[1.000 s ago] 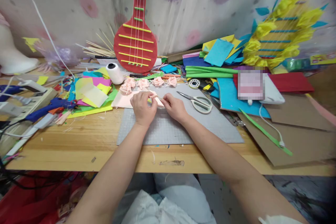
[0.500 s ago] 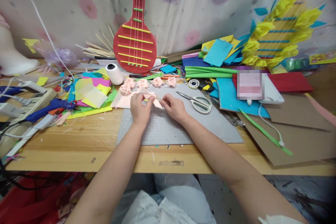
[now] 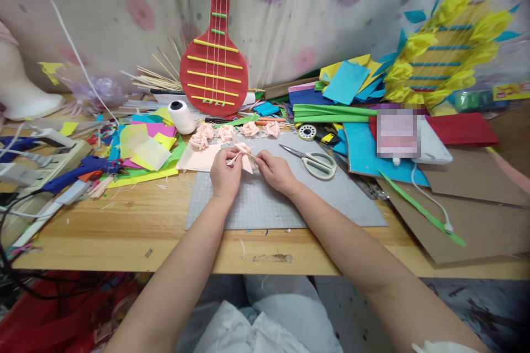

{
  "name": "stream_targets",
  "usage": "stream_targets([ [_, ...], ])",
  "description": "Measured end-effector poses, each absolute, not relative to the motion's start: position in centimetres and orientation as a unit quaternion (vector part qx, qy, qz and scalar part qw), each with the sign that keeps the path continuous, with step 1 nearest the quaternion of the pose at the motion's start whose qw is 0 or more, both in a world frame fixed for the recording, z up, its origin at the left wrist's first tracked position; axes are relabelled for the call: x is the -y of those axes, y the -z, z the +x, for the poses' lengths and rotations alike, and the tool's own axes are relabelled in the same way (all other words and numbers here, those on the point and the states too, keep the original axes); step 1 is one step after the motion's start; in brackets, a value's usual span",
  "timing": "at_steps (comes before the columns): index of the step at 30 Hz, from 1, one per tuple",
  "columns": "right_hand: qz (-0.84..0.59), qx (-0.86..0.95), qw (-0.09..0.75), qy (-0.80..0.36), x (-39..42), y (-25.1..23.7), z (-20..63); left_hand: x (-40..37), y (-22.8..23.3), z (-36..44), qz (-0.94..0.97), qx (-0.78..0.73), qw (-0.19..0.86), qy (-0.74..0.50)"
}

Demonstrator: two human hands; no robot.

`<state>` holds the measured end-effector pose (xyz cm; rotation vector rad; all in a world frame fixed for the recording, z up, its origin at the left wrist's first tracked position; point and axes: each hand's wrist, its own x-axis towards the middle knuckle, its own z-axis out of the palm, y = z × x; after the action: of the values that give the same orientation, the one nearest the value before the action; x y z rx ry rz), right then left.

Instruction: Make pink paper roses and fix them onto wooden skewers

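Two-handed narrow grip: left hand (image 3: 226, 175), right hand (image 3: 275, 170) pinch pink paper (image 3: 247, 161); mat (image 3: 265, 207) open toward near edge

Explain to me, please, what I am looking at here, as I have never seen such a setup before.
There is no machine here: these are a person's own bare hands, seen from a camera worn on the head, looking forward and down. The left hand holds a pale pink folded paper piece, and the right hand is at its other side. Below lies a grey rectangular cutting mat on a light wooden table. Beyond the hands sit pale pink ruffled paper flowers; metal scissors with pale looped handles lie to the right.
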<state>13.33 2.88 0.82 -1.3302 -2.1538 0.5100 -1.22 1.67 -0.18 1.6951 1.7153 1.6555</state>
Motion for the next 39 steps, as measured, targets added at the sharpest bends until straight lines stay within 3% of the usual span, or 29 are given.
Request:
stream_targets([
  [8,-0.506,0.818,0.217,-0.166,-2.81,-1.05,13.17,-1.66,-0.12,-1.36,0.604,-0.569,-0.017,-0.558],
  [21,-0.502,0.817,0.223,-0.177,-2.38,-1.48,13.05,-2.04,0.53,-1.17,0.510,-0.577,0.183,-0.611],
  [28,-0.466,0.857,0.186,-0.119,-2.49,-1.13,13.33,-2.13,0.63,-1.26,0.503,-0.599,0.205,-0.588],
  [39,-0.469,0.854,0.189,-0.120,-2.41,-1.09,13.05,-1.74,0.23,-1.42,0.504,-0.610,0.204,-0.577],
])
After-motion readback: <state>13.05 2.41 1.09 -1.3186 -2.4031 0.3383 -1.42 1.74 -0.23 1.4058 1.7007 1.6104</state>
